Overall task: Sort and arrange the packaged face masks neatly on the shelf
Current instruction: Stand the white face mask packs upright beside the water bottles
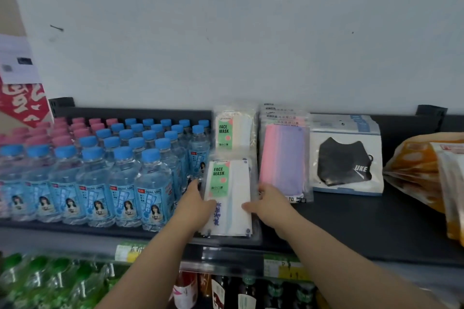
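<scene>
A white "FACE MASK" pack (232, 183) with a green label lies at the front of the dark shelf (351, 223). My left hand (194, 202) holds its left edge and my right hand (270, 202) holds its right edge, thumbs on top. Behind it a second "FACE MASK" pack (233, 130) leans upright. To the right stands a stack of pink and purple mask packs (283, 158). Further right lies a stack of black mask packs (345, 158) in white packaging.
Rows of blue-capped water bottles (120, 170) crowd the shelf directly left of the packs, with pink-capped ones (62, 130) behind. Orange snack bags (426, 170) lie at the far right. A white wall backs the shelf. Green bottles (50, 281) fill the lower shelf.
</scene>
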